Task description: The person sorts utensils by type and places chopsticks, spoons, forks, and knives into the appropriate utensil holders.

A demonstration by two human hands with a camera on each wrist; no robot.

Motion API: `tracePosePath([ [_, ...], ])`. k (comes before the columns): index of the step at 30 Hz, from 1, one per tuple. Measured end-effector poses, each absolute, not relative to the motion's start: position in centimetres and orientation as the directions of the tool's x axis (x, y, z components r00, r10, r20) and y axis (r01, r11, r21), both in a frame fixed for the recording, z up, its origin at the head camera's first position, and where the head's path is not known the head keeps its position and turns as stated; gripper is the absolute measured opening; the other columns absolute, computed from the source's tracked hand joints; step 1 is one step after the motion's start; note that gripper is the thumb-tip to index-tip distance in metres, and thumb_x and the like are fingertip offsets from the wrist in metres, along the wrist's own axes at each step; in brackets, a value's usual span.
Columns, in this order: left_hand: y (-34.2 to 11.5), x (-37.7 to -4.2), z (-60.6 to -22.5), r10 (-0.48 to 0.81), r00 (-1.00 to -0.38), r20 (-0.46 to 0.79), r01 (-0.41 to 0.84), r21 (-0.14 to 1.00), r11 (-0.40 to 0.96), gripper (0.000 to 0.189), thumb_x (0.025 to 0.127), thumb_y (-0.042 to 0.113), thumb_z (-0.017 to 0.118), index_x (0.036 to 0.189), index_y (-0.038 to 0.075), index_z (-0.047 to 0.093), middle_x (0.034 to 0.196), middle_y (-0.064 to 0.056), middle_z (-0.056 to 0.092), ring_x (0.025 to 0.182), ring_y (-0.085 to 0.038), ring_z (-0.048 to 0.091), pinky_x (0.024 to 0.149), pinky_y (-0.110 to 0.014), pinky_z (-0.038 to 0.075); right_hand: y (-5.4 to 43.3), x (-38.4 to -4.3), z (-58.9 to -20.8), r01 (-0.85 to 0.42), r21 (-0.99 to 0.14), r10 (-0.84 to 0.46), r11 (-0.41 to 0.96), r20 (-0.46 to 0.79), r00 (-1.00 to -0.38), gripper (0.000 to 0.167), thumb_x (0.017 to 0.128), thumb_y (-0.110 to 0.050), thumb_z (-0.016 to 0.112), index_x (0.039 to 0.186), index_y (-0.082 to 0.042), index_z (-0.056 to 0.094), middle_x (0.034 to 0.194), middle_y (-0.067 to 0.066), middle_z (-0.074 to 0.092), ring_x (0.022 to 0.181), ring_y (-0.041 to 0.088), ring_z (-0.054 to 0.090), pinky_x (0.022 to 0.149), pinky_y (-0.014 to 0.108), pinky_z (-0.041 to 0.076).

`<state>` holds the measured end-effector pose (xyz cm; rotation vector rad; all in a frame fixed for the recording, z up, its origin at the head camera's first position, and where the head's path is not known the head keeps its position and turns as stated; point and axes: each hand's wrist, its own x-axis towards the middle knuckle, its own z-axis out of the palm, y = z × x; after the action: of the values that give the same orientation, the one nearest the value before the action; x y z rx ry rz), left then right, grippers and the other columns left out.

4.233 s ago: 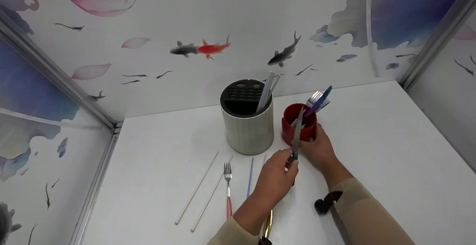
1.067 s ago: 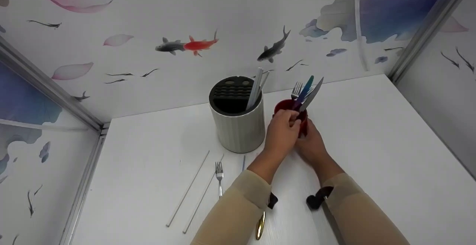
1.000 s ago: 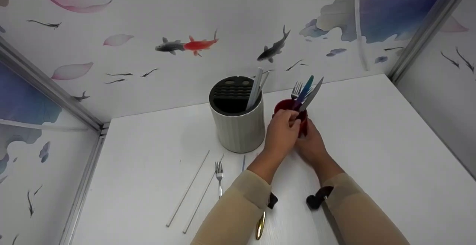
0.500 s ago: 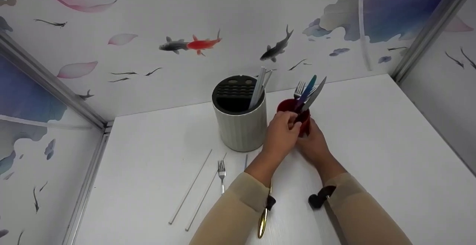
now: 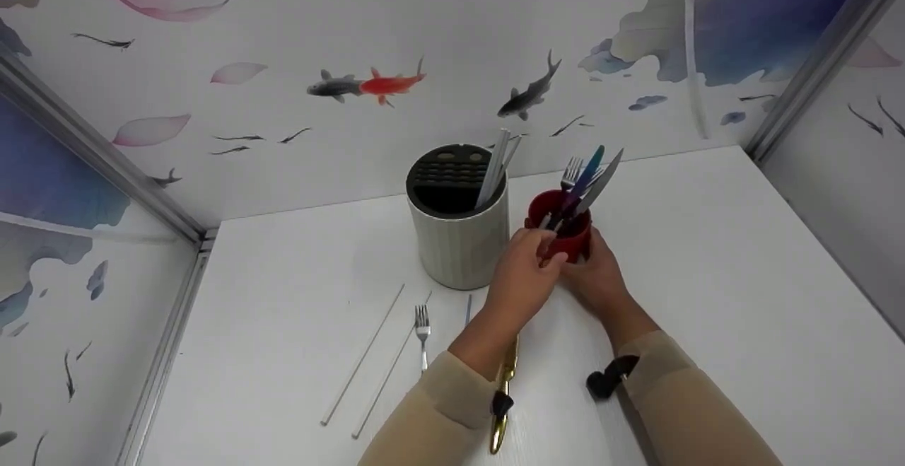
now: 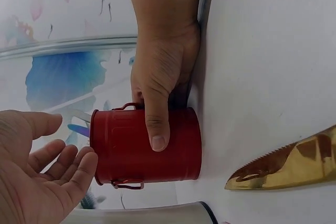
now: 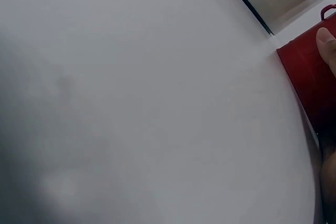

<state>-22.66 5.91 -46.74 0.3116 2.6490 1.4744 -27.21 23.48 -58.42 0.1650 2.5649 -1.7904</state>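
A red metal cup (image 5: 571, 243) with small side handles stands upright on the table. My right hand (image 5: 599, 268) grips its wall, the thumb laid along the side in the left wrist view. Out of the cup rise a fork (image 5: 571, 171), a blue-purple utensil (image 5: 588, 172) and a knife (image 5: 602, 182) with its steel blade up. At the near side of the rim is my left hand (image 5: 522, 271); in the left wrist view the left hand (image 6: 44, 169) has loosely bent, spread fingers with nothing between them.
A ribbed cream holder (image 5: 463, 250) with a black slotted top and whitish sticks (image 5: 495, 169) stands left of the cup. On the table lie two thin sticks (image 5: 362, 356), a fork (image 5: 422, 324), a blue stick (image 5: 468, 308) and a gold serrated knife (image 6: 294, 161).
My left hand brought the steel knife to the cup and put it in, blade up. Within the last half second it let go and drew back toward me. My right hand keeps gripping the cup.
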Motion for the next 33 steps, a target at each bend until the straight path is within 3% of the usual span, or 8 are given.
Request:
tracePosePath([
  [7,3.7,-20.7,-48.0,0.214,-0.976,0.027,0.133,0.855,0.501,0.041,0.102,0.029,0.068,0.14,0.014,0.061,0.134,-0.002,0.063,0.122,-0.013,0.062,0.103,-0.027,0.055,23.3,-26.9,-58.3,0.091,-0.934,0.08,0.345,-0.067,-0.994,0.115,0.072,-0.059,0.09,0.164,-0.028,0.026,0.165,0.0,0.041,0.153,0.027,0.036,0.124,0.056,0.034],
  [15,1.9,-18.3,-49.4,0.177,-0.984,-0.017,0.077,0.857,0.51,0.042,0.101,0.029,0.07,0.14,0.016,0.061,0.133,0.001,0.063,0.123,-0.013,0.063,0.103,-0.032,0.056,23.6,-27.3,-58.7,0.103,-0.933,0.079,0.345,-0.08,-0.994,0.12,0.071,-0.058,0.091,0.165,-0.025,0.023,0.166,0.001,0.04,0.154,0.028,0.034,0.126,0.055,0.031],
  [23,1.5,-16.5,-50.7,0.173,-0.982,-0.072,0.049,0.792,0.609,0.051,0.098,0.033,0.072,0.144,0.019,0.056,0.138,0.001,0.062,0.123,-0.017,0.065,0.104,-0.04,0.056,23.5,-27.2,-58.5,0.108,-0.935,0.087,0.337,-0.083,-0.993,0.119,0.072,-0.057,0.09,0.165,-0.028,0.022,0.166,0.0,0.039,0.154,0.028,0.033,0.124,0.055,0.035],
  [33,0.4,-15.5,-52.3,0.162,-0.98,-0.118,0.02,0.745,0.667,0.056,0.095,0.034,0.076,0.145,0.018,0.056,0.136,-0.002,0.062,0.118,-0.019,0.068,0.094,-0.043,0.059,23.3,-27.2,-58.4,0.108,-0.945,0.079,0.31,-0.087,-0.993,0.12,0.071,-0.058,0.09,0.165,-0.028,0.022,0.165,-0.002,0.04,0.155,0.026,0.032,0.125,0.054,0.035],
])
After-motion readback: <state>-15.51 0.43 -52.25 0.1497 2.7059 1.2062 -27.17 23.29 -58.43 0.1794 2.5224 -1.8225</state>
